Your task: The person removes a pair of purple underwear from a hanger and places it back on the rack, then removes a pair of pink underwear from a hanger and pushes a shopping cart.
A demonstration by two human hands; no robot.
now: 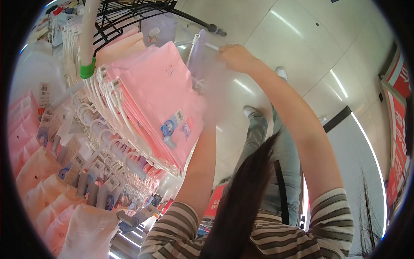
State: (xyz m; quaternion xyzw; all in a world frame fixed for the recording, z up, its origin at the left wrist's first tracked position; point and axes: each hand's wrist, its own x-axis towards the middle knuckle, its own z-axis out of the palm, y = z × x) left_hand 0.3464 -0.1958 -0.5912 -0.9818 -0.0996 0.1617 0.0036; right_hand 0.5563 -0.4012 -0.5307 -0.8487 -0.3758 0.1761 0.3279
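Observation:
My right hand (238, 58) is closed on the end of a white hanger (211, 46) at the top centre, above the floor. A lilac garment (198, 56) hangs at the other end of that hanger. My left forearm (203, 151) reaches up beside a stack of pink garments (157, 86). A pale blur and the pink cloth hide my left hand, so its fingers do not show. The front pink garment carries a blue cartoon tag (168, 127), and the stack hangs on white hangers (129, 129) in a tight row.
A black wire basket (125, 19) and a white post with a green collar (87, 68) stand at the upper left. More pink and peach clothes (45, 190) with tags fill the lower left. Red signs (394, 142) line the right edge. Pale floor tiles (293, 39) reflect strip lights.

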